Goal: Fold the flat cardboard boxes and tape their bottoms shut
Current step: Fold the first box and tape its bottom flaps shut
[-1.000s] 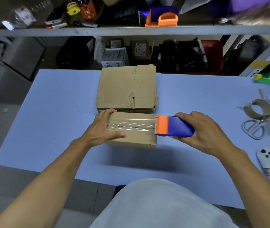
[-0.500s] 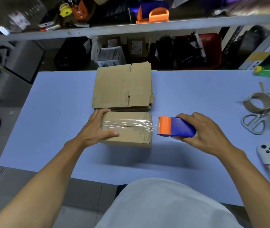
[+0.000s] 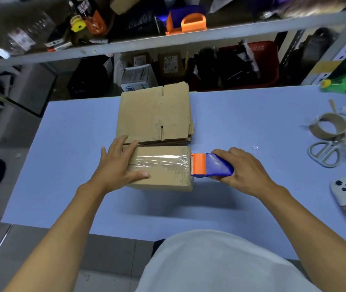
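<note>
A: Blue table (image 3: 62,144), cluttered shelf behind. Folded box (image 3: 161,167) near centre, flat boxes (image 3: 155,114) just beyond.

B: Hands?

A: Left hand (image 3: 117,165) flat, fingers straight, steadying the box. Right hand (image 3: 245,171) grips the tape dispenser (image 3: 212,165) at the box's right edge, probably to cut the tape.

Tape dispenser (image 3: 212,165) at box (image 3: 163,171) edge
</note>
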